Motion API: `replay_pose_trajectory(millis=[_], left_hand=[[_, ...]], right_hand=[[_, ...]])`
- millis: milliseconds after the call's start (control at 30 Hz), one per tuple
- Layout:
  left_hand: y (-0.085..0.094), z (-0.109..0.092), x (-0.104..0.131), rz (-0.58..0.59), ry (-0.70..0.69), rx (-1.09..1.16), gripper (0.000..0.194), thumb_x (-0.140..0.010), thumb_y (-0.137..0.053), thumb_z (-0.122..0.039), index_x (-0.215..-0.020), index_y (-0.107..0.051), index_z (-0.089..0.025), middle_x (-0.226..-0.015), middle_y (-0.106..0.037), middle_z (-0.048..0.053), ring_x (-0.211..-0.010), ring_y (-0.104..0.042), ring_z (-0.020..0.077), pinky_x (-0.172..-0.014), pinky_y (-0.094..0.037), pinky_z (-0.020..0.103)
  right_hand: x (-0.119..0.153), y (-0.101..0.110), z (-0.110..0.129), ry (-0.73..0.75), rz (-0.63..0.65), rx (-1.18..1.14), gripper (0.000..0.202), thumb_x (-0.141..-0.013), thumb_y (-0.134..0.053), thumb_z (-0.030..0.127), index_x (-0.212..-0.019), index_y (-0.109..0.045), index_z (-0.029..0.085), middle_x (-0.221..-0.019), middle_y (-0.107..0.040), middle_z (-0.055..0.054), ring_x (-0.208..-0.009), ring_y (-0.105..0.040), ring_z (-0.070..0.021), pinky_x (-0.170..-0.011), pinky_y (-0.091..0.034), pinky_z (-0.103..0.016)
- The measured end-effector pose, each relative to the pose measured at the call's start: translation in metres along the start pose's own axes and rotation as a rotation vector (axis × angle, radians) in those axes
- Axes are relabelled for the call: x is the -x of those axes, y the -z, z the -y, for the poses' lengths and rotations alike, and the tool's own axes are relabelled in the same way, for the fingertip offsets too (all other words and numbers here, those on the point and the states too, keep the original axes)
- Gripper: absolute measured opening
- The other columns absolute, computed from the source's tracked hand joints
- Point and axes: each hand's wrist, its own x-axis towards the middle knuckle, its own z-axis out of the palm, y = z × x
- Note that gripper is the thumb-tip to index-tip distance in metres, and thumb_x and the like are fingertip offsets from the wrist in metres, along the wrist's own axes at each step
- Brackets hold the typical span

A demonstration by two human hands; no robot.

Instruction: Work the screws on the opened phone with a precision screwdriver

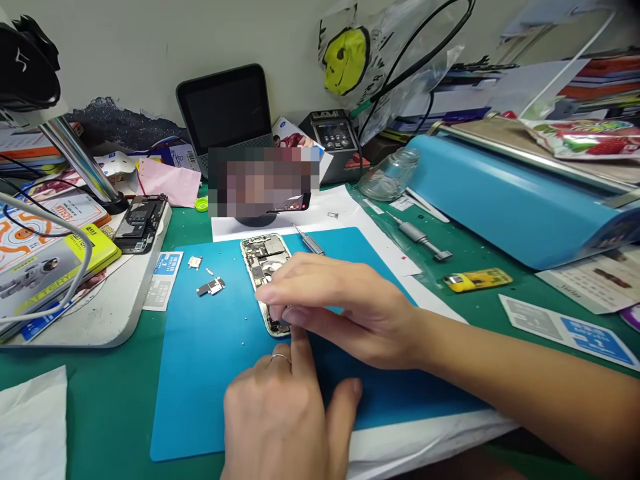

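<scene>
An opened phone (257,270) with bare inner parts lies on a blue mat (195,387). My left hand (287,407) reaches up from below, its index finger stretched to the phone's lower end and its thumb held apart. From the right, my right hand (345,303) covers the phone's lower right part, thumb and fingers pinched together; what they hold, if anything, is hidden. Left of the phone sit a small metal part (195,263) and a black-and-silver phone part (211,287). A grey screwdriver (310,241) lies just behind my right hand.
A second opened phone (141,223) rests on a white lamp base (117,320) at left. Rightward are another screwdriver (417,235), a yellow piece (477,280) and a large blue case (490,207). Behind stand a dark-screened display (225,110) and a glass jar (393,175).
</scene>
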Motion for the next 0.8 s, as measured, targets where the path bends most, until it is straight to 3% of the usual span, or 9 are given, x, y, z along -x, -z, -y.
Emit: replay_pose_trajectory(millis=[200,300,400,500,800], left_hand=[[-0.0010,0.0014,0.0000,-0.017,-0.014,0.012,0.016,-0.089,-0.070,-0.030,-0.100,-0.068,-0.018,-0.071,-0.070,0.002,-0.060,-0.072,0.0230,-0.057,-0.052,0.027],[-0.0008,0.0011,-0.0004,-0.011,-0.011,0.015,0.021,-0.089,-0.070,-0.031,-0.106,-0.068,-0.018,-0.070,-0.070,0.002,-0.058,-0.072,0.0229,-0.056,-0.051,0.028],[-0.0011,0.0009,-0.0001,-0.024,-0.018,0.011,0.017,-0.089,-0.072,-0.031,-0.098,-0.067,-0.018,-0.070,-0.069,0.002,-0.058,-0.071,0.0221,-0.057,-0.051,0.027],[-0.0021,0.0013,0.0006,-0.043,-0.022,-0.002,0.015,-0.089,-0.072,-0.032,-0.089,-0.064,-0.019,-0.069,-0.069,0.002,-0.058,-0.070,0.0208,-0.057,-0.051,0.026],[-0.0043,0.0024,0.0017,-0.052,-0.011,0.018,0.012,-0.089,-0.070,-0.029,-0.083,-0.062,-0.022,-0.067,-0.069,0.002,-0.058,-0.071,0.0215,-0.056,-0.050,0.027]], right_hand=[[0.0012,-0.0004,-0.0038,0.037,-0.015,0.100,0.023,-0.103,-0.062,0.014,-0.125,-0.064,0.016,-0.099,-0.078,-0.006,-0.087,-0.067,-0.0141,-0.083,-0.055,-0.031],[0.0034,-0.0005,-0.0062,0.057,-0.038,0.108,0.024,-0.105,-0.060,0.020,-0.128,-0.062,0.016,-0.099,-0.078,-0.006,-0.089,-0.068,-0.0153,-0.088,-0.056,-0.034],[0.0050,-0.0010,-0.0055,0.082,-0.040,0.070,0.034,-0.104,-0.049,0.009,-0.136,-0.058,0.017,-0.110,-0.077,-0.009,-0.098,-0.071,-0.0159,-0.094,-0.058,-0.036],[0.0056,-0.0027,-0.0029,0.048,-0.012,0.021,0.045,-0.101,-0.045,0.002,-0.142,-0.053,0.020,-0.121,-0.076,-0.009,-0.095,-0.071,-0.0129,-0.090,-0.060,-0.032],[0.0022,-0.0031,-0.0026,0.080,0.027,0.064,0.031,-0.104,-0.051,0.007,-0.132,-0.057,0.017,-0.106,-0.078,-0.007,-0.087,-0.069,-0.0132,-0.084,-0.059,-0.031]])
